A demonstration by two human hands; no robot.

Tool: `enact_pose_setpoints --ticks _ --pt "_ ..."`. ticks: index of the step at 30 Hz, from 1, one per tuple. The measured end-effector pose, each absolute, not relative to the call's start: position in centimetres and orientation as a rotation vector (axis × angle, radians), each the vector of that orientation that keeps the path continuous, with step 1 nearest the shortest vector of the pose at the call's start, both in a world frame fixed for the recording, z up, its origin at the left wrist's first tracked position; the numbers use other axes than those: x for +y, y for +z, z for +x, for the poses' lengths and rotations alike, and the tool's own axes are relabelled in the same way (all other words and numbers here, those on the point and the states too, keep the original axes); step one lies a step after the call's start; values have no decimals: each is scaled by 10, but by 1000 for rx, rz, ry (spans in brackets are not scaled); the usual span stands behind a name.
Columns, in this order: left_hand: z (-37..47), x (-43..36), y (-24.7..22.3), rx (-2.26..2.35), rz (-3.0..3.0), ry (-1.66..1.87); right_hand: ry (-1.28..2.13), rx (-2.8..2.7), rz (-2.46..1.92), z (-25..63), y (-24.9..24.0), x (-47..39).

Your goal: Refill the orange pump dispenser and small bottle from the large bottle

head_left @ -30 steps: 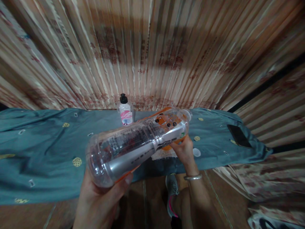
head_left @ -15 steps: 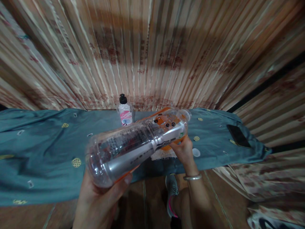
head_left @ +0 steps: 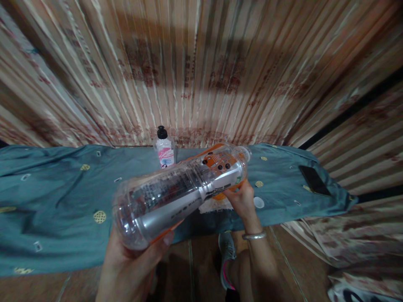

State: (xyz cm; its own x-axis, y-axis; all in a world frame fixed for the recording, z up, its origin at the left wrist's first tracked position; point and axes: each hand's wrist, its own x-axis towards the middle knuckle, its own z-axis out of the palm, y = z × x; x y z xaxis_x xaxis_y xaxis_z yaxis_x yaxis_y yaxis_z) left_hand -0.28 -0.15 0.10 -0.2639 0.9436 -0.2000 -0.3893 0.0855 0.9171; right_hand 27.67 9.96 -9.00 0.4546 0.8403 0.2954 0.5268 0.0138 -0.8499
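Observation:
A large clear plastic bottle (head_left: 170,197) with a printed orange-and-silver label lies tilted across my view, its base at the lower left and its neck (head_left: 246,153) at the upper right. Wrapped from below round the base end is my left hand (head_left: 135,256), thumb along the near side. My right hand (head_left: 242,197) grips the underside near the neck, most of its fingers hidden behind the bottle. Under that end, part of an orange thing (head_left: 219,196) shows above a whitish cloth (head_left: 217,206). Close to my right hand lies a white round cap (head_left: 258,202).
Behind the large bottle stands a small squeeze bottle (head_left: 165,153) with a black top and pink label. A dark phone (head_left: 315,180) rests on the right part of the green table cover (head_left: 69,197). Pleated curtains (head_left: 189,75) hang close behind and at the right.
Almost nothing differs. Both hands hold the bottle in nearly the same tilted pose, and the view has shifted very slightly.

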Motion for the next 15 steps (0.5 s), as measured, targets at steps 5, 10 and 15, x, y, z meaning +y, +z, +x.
enact_pose_setpoints --ticks 5,10,15 --pt "1 1 6 1190 627 1467 380 -1200 -1631 276 -89 100" --pt "2 3 8 1149 647 1483 399 -1190 -1631 276 -89 100" --pt "-2 4 3 1134 645 1476 385 -1197 -1644 277 -90 100"
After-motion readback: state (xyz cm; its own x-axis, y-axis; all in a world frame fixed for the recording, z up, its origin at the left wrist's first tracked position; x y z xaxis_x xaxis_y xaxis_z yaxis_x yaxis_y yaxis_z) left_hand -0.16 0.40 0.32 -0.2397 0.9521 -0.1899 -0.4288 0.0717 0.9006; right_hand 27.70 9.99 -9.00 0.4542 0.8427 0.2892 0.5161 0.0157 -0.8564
